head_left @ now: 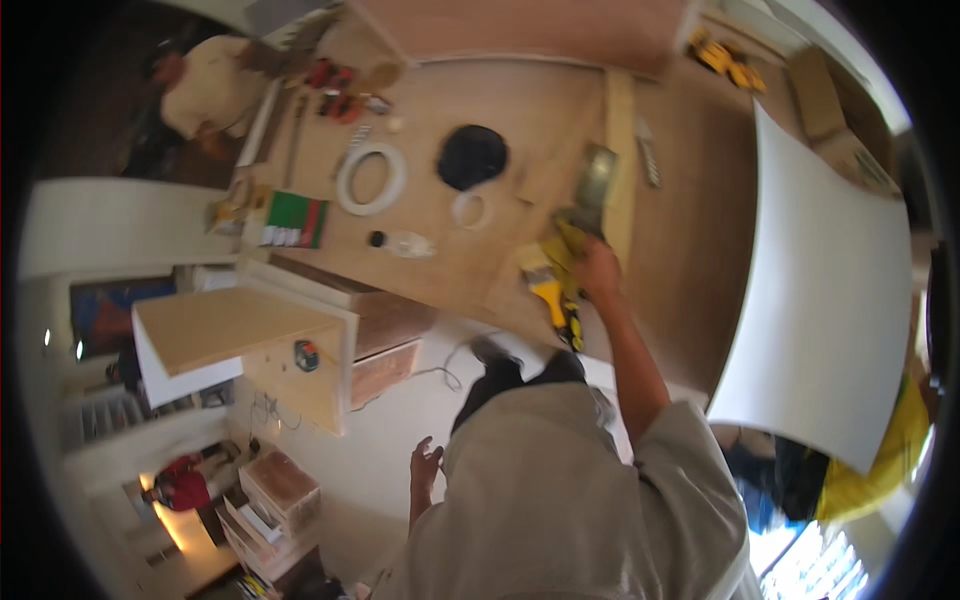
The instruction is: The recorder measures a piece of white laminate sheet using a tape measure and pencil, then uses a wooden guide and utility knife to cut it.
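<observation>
Okay, seeing a wide grey metal blade (597,176) just beyond right grip (600,270), pointing lengthwise away; can't tell if pinching.

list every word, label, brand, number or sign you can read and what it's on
None can be read.
Green and red packet: any print is too small and blurred.
Small bottle: no readable label.
Scraper and paintbrush: too blurred for any markings.
</observation>
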Demonstrator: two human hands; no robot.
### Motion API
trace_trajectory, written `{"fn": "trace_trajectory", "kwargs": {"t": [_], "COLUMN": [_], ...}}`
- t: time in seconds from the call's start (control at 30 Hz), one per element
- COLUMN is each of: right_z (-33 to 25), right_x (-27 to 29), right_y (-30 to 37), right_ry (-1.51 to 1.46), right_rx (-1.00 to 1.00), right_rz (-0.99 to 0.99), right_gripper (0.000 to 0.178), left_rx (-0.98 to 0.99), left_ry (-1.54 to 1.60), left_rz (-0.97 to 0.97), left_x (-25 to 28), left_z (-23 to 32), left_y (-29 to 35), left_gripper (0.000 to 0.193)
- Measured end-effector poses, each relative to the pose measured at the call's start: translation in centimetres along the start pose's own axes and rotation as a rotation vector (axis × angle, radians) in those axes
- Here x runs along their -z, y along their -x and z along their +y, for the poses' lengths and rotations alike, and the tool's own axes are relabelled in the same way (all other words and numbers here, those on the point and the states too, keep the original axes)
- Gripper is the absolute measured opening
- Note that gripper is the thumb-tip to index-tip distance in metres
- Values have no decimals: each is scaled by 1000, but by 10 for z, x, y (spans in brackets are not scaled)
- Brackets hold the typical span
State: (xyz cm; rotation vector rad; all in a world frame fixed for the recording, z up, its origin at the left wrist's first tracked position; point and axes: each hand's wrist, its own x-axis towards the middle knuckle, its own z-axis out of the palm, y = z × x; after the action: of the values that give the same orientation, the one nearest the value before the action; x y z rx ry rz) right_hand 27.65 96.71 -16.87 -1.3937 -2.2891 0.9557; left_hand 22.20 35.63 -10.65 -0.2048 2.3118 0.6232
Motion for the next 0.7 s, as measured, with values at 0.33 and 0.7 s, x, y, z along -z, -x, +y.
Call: {"fn": "trace_trajectory", "kwargs": {"t": [0.33,0.7], "right_z": [-34,-40], "right_x": [47,10], "right_y": [17,25], "right_ry": [15,326], "right_rx": [94,-27], "right_rz": [123,69], "right_gripper": [20,65], "left_rx": [-23,13], "left_ry": [-23,191], "left_rz": [17,-42], "left_x": [-17,-56], "left_z": [-39,-118], "left_y": [-7,1], "left_gripper": [58,65]}}
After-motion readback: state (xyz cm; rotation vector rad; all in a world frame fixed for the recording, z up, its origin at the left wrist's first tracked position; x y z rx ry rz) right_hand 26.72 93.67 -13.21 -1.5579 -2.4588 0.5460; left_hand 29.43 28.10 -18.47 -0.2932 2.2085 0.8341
